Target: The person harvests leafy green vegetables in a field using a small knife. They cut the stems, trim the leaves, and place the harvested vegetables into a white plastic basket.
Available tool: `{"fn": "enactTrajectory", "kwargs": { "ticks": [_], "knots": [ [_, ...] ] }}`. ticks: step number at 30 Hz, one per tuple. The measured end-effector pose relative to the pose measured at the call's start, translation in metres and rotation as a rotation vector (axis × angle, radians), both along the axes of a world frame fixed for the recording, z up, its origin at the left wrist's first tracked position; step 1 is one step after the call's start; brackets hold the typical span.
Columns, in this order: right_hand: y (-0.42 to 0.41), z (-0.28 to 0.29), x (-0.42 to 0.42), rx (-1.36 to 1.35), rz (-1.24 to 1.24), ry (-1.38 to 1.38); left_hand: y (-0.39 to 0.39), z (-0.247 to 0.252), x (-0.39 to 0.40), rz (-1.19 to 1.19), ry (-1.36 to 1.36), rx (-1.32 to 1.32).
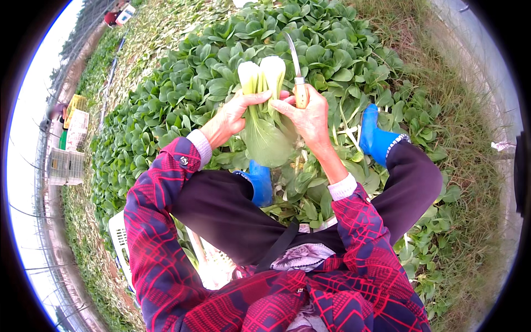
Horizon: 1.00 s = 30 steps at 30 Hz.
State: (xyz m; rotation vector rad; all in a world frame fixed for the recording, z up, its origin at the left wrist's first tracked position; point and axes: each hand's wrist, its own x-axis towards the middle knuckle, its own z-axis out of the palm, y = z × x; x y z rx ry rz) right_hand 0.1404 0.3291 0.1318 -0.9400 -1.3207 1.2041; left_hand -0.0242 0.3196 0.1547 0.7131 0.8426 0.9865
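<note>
Two heads of bok choy (273,71) are held up before me, pale stem bases pointing away and green leaves hanging toward me. My left hand (232,114) grips their stalks from the left, thumb across the stems. In my right hand (309,114) is a harvesting knife (301,92) with a wooden handle and a curved steel blade, its tip pointing away from me. The right thumb and fingertips also touch the stalks of the right-hand head. The knife's blade stands apart from the vegetables.
Growing bok choy (199,79) spreads ahead and left. Cut leaves (309,182) lie between my blue boots (375,135). A white plastic crate (118,232) sits by my left side; more crates (66,166) stand far left near another person. Dry grass (468,199) borders the right.
</note>
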Motion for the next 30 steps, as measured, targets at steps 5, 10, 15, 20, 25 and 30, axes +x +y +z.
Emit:
{"fn": "enactTrajectory", "kwargs": {
  "ticks": [5,10,15,20,25,30],
  "knots": [
    [0.011,-0.031,-0.006,-0.093,0.027,0.143,0.006,-0.004,0.011,0.030,0.148,0.050],
    [0.008,-0.023,0.003,-0.256,0.101,0.279,0.009,-0.017,0.008,0.077,0.258,0.106],
    [0.007,-0.023,0.010,-0.279,0.041,0.167,0.013,-0.016,0.015,0.065,0.511,0.210],
    [0.009,-0.022,0.017,-0.196,0.055,0.163,0.017,-0.015,0.013,0.031,0.499,0.188],
    [0.011,-0.010,0.051,-0.488,0.273,0.396,0.024,-0.023,-0.007,-0.015,0.766,0.315],
    [0.009,-0.030,0.093,-0.584,0.386,0.656,0.024,-0.024,-0.027,-0.133,0.553,0.157]
  ]
}}
